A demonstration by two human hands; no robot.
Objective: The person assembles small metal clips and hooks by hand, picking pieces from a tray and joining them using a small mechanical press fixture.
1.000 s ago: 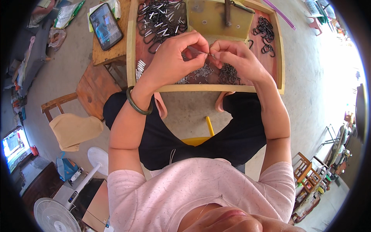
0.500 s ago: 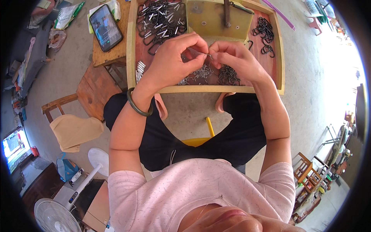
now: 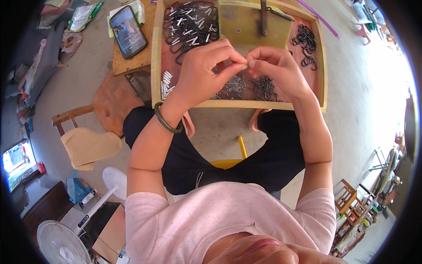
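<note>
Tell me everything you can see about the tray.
The tray is shallow, with a pale, wood-like rim and reddish base. It sits open side up, far edge partly cropped by the picture. Dark loops, small silvery bits and a yellowish block lie inside; the left hand and right hand are over it.

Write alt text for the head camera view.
A person's left hand and right hand meet over a wooden-edged tray, pinching a tiny item, hard to make out. Dark loops and small metal pieces lie inside; a phone rests to its left.

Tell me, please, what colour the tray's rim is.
The tray's rim is pale yellowish tan, shown best in the head view.
</note>
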